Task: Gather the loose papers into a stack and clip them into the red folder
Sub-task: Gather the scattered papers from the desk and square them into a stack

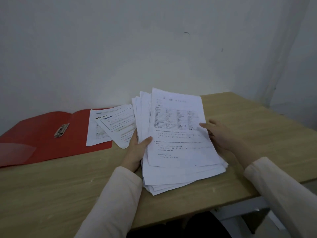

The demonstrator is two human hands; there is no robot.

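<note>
both hands are holding the stack (180, 143) of papers, which is sitting a bit fanned out and uneven over the middle of the table (51, 194). the left hand (137, 150) is gripping the stack's left edge with the thumb lying on the top sheet, and the right hand (217, 133) is gripping the right edge, thumb on top too. the folder (42, 140) is lying open and flat off to the left, its metal clip (61, 130) showing. two loose sheets (109, 126) are resting partly on the folder's right half, just beside the stack.
</note>
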